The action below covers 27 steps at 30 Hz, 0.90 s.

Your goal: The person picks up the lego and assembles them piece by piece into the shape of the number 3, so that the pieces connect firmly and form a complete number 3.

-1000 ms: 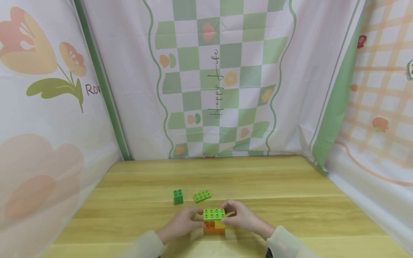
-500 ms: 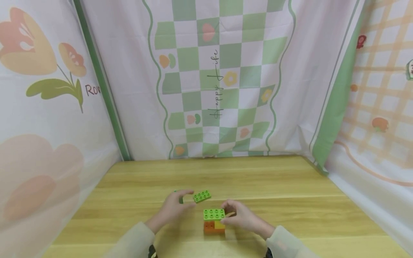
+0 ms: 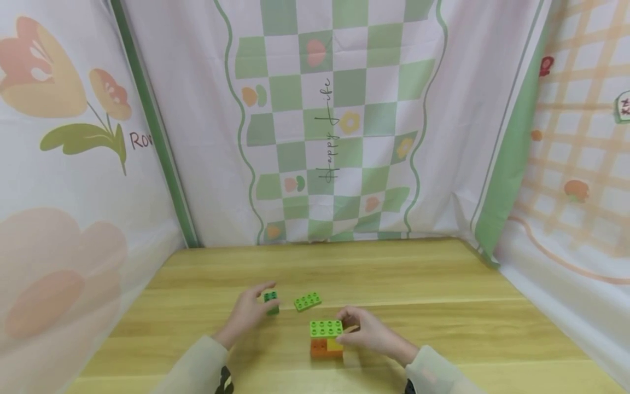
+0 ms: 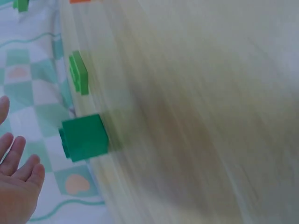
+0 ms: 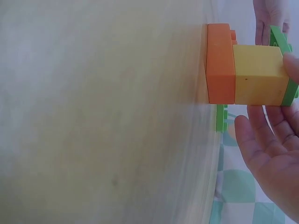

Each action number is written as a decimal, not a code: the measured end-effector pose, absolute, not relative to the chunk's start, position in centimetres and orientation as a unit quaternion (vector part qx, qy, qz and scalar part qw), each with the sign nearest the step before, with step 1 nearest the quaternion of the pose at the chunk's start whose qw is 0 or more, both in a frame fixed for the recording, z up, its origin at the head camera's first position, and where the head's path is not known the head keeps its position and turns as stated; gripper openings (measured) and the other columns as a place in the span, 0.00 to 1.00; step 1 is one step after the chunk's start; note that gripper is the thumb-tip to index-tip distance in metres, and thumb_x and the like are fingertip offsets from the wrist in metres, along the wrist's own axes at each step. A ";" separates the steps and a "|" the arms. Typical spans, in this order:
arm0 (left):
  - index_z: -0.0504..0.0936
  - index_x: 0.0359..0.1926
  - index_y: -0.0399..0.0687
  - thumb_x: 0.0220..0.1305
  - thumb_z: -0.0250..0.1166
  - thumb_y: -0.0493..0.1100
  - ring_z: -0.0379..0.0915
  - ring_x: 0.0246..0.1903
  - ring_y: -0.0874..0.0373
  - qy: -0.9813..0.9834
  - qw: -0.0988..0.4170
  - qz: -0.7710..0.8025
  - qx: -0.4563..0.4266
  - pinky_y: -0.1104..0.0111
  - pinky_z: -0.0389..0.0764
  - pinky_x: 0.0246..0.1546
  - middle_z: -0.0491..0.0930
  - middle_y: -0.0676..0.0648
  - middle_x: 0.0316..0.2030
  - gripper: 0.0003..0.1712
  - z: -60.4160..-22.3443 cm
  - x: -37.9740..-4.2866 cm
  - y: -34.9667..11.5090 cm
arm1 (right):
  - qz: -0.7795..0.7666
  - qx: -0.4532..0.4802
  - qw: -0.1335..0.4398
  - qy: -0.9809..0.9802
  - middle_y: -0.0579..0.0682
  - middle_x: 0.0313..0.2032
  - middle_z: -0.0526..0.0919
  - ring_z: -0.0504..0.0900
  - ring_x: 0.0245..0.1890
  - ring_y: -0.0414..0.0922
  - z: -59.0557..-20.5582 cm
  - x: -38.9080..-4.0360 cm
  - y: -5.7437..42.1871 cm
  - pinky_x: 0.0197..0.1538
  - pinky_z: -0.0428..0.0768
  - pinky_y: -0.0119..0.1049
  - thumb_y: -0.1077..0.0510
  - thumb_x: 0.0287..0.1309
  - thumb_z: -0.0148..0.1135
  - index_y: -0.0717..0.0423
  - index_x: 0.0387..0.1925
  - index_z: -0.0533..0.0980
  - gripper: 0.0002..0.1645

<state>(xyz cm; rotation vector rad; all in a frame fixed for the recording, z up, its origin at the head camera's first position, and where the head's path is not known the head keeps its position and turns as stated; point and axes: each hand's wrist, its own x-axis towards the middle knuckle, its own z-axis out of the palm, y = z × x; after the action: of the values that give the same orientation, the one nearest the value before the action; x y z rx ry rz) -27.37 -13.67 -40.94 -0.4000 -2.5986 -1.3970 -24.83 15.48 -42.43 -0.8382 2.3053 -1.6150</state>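
In the head view a small stack stands on the table: an orange toy brick point(image 3: 320, 350) below, a yellow brick point(image 5: 260, 74) on its right part, and a light green studded plate point(image 3: 326, 328) on top. My right hand point(image 3: 368, 331) pinches the right end of that plate, thumb in front and fingers behind. Farther left, my left hand point(image 3: 248, 312) reaches round a dark green brick point(image 4: 85, 137), thumb and fingers apart. The left wrist view shows a gap between those fingers and the brick.
A loose light green plate point(image 3: 307, 301) lies between the dark green brick and the stack, a little farther back. The wooden table point(image 3: 443, 306) ends at a patterned curtain point(image 3: 334, 120) behind, with more cloth along both sides.
My left hand has left the stack and moved left and away to the dark green brick. My right hand has stayed on the light green plate. The bricks look unmoved.
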 end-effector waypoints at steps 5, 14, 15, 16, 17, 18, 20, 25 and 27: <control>0.71 0.58 0.37 0.57 0.66 0.44 0.63 0.55 0.37 -0.864 0.090 -0.479 -0.126 0.47 0.64 0.55 0.70 0.37 0.56 0.29 -41.6 -28.0 -14.4 | -0.544 -0.283 0.105 0.783 0.53 0.41 0.77 0.76 0.42 0.53 -42.4 -24.9 15.5 0.43 0.79 0.36 0.66 0.48 0.66 0.66 0.42 0.71 0.18; 0.69 0.59 0.37 0.56 0.66 0.41 0.62 0.56 0.38 -0.867 0.082 -0.477 -0.118 0.47 0.63 0.56 0.70 0.36 0.56 0.30 -42.9 -29.2 -15.4 | -0.548 -0.282 0.109 0.780 0.52 0.41 0.77 0.76 0.42 0.54 -42.5 -25.0 15.5 0.42 0.79 0.37 0.66 0.49 0.66 0.66 0.40 0.71 0.17; 0.69 0.59 0.37 0.56 0.66 0.41 0.62 0.56 0.38 -0.868 0.079 -0.477 -0.116 0.47 0.63 0.55 0.69 0.35 0.56 0.31 -43.1 -29.3 -15.5 | -0.548 -0.283 0.108 0.780 0.53 0.41 0.77 0.76 0.42 0.54 -42.5 -25.0 15.5 0.42 0.79 0.37 0.67 0.49 0.66 0.66 0.40 0.71 0.17; 0.69 0.60 0.37 0.56 0.66 0.41 0.62 0.56 0.37 -0.869 0.076 -0.476 -0.114 0.47 0.63 0.55 0.69 0.35 0.56 0.31 -43.2 -29.5 -15.6 | -0.548 -0.284 0.107 0.779 0.52 0.41 0.76 0.76 0.42 0.54 -42.5 -25.0 15.5 0.42 0.79 0.37 0.67 0.49 0.66 0.66 0.40 0.71 0.17; 0.68 0.60 0.37 0.55 0.66 0.41 0.62 0.56 0.37 -0.870 0.073 -0.475 -0.112 0.46 0.64 0.55 0.69 0.35 0.56 0.32 -43.4 -29.6 -15.6 | -0.548 -0.285 0.106 0.779 0.52 0.41 0.77 0.76 0.42 0.54 -42.5 -25.0 15.5 0.42 0.79 0.37 0.67 0.49 0.66 0.66 0.40 0.71 0.17; 0.68 0.60 0.37 0.55 0.67 0.42 0.62 0.56 0.36 -0.871 0.070 -0.474 -0.110 0.46 0.64 0.55 0.69 0.35 0.56 0.32 -43.5 -29.7 -15.7 | -0.548 -0.285 0.106 0.779 0.52 0.41 0.77 0.76 0.42 0.54 -42.5 -25.0 15.5 0.42 0.79 0.37 0.67 0.49 0.66 0.66 0.40 0.71 0.17; 0.67 0.60 0.36 0.55 0.67 0.43 0.62 0.56 0.36 -0.873 0.062 -0.472 -0.106 0.46 0.65 0.54 0.69 0.34 0.56 0.33 -43.8 -29.9 -15.8 | -0.547 -0.285 0.106 0.780 0.53 0.41 0.77 0.76 0.43 0.54 -42.5 -25.0 15.5 0.42 0.79 0.37 0.67 0.49 0.66 0.66 0.40 0.71 0.17; 0.66 0.60 0.32 0.54 0.68 0.43 0.64 0.54 0.36 -0.872 0.043 -0.476 -0.102 0.47 0.68 0.51 0.69 0.32 0.55 0.36 -44.1 -29.9 -15.6 | -0.546 -0.285 0.107 0.781 0.53 0.41 0.77 0.76 0.43 0.54 -42.6 -25.1 15.5 0.42 0.79 0.37 0.66 0.49 0.66 0.66 0.41 0.71 0.17; 0.65 0.60 0.30 0.53 0.68 0.42 0.66 0.52 0.36 -0.869 0.037 -0.483 -0.098 0.49 0.71 0.50 0.69 0.31 0.55 0.36 -44.3 -29.8 -15.6 | -0.546 -0.285 0.107 0.781 0.53 0.41 0.77 0.76 0.43 0.54 -42.6 -25.1 15.5 0.42 0.79 0.37 0.66 0.49 0.66 0.66 0.41 0.71 0.17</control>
<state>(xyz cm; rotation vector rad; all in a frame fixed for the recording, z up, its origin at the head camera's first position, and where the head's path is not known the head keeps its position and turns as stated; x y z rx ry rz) -29.84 -15.57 -44.26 -0.3011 -2.6682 -1.4813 -25.08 15.52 -42.55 -0.8401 2.2986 -1.6074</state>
